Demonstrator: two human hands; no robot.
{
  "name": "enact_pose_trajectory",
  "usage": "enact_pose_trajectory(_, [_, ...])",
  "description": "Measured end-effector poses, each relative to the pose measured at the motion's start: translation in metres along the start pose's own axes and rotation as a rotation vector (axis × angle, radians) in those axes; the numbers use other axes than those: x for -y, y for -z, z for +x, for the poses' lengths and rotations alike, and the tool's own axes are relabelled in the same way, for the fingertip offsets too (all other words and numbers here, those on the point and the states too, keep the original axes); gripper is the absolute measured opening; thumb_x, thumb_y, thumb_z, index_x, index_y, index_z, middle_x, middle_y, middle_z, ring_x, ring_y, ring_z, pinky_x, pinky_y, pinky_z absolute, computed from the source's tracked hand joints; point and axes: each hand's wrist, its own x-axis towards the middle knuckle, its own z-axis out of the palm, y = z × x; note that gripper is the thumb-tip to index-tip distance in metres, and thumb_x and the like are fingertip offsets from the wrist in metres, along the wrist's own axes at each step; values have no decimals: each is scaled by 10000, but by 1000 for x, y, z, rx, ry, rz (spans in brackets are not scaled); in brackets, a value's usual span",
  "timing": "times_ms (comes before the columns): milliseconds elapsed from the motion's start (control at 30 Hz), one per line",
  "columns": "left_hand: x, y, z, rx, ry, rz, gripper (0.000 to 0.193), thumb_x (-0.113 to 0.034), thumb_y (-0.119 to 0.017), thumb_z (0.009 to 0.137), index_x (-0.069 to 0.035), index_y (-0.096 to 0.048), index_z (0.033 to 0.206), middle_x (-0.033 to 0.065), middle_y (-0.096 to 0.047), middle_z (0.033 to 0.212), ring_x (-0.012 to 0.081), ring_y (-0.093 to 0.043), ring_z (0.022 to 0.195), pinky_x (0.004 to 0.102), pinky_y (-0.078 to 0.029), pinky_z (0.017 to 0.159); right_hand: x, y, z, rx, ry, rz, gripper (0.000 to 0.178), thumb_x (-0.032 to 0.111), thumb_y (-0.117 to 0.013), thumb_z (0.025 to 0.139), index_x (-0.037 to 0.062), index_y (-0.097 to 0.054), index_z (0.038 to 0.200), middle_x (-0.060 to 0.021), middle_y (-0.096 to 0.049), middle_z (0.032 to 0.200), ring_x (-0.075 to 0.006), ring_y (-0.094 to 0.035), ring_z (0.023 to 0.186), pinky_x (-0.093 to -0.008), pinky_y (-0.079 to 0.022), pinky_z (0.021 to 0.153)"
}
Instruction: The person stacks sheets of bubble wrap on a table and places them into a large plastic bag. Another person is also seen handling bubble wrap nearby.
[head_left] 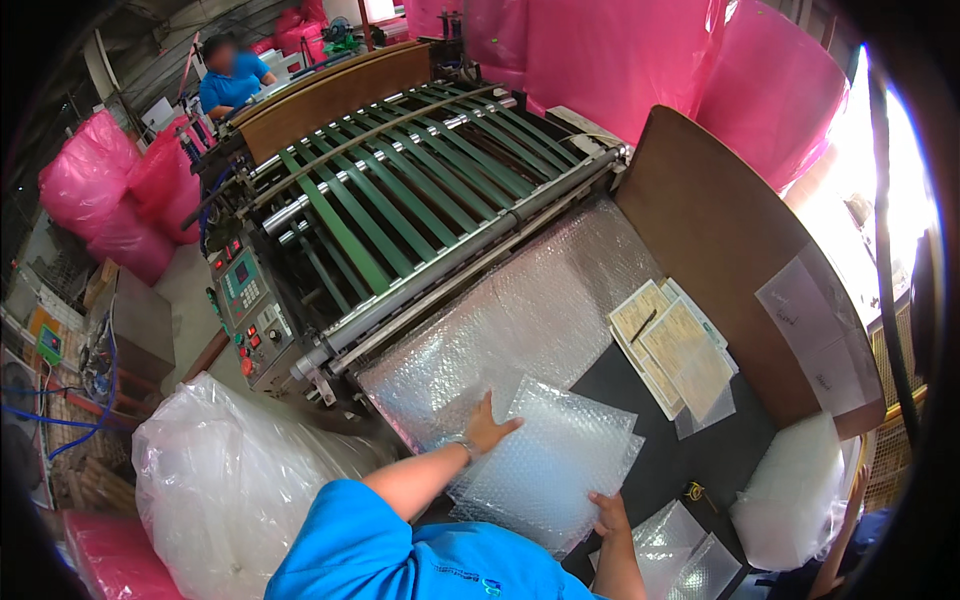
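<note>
A small stack of clear bubble-wrap sheets (560, 455) is tilted in front of me, over the dark table's near edge. My left hand (490, 432) is at the stack's left edge, thumb and fingers spread apart. At the lower right edge, my right hand (611, 516) is closed on the sheets, fingertips over their face; the rest of its grip is hidden. Beyond the stack lies a long strip of bubble wrap (500, 330) under the machine's front roller. More loose bubble-wrap sheets (672, 545) rest beside my right forearm.
A machine with green belts (400, 190) stands ahead, its control panel (250, 300) at left. Papers with a pen (665, 345), a small yellow-and-black item (694, 491) and a brown board (720, 220) are right. A big plastic-wrapped bundle (240, 480) stands left. Another person (230, 80) sits far off.
</note>
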Motion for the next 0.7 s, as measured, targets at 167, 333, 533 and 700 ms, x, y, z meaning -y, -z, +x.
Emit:
enact_pose_trajectory(167, [9, -16, -61, 466, -66, -454, 828, -423, -633, 686, -8, -233, 1279, 199, -344, 1262, 280, -322, 1181, 361, -241, 987, -13, 6, -36, 22, 19, 42, 758, 45, -663, 555, 64, -321, 1231, -123, -444, 1150, -299, -429, 1061, -438, -372, 884])
enact_pose_trajectory(333, [10, -15, -107, 378, -173, -519, 761, -255, -706, 653, -3, -297, 1243, 167, -418, 1206, 248, -380, 1138, 357, -290, 953, -15, 16, -56, -7, 195, -239, 760, -5, -664, 572, 19, -291, 1233, -118, -433, 1168, -260, -433, 1061, -364, -365, 892])
enact_pose_trajectory(533, [-34, 45, -100, 344, -642, -64, 644, -228, -623, 733, -27, -299, 1252, 152, -382, 1247, 254, -368, 1155, 340, -247, 987, 39, 4, -84, 35, 384, -775, 407, 141, -539, 781, 8, -418, 1146, -104, -501, 1089, -179, -477, 1004, -321, -388, 879])
enact_pose_trajectory(700, [1, 19, -100, 351, -518, 20, 589, -200, -583, 754, -53, -304, 1252, 169, -228, 1345, 287, -255, 1232, 349, -226, 1003, -12, 58, -23, 117, 217, -52, 417, 230, -461, 849, 86, -351, 1225, -74, -435, 1145, -176, -414, 1072, -297, -331, 927])
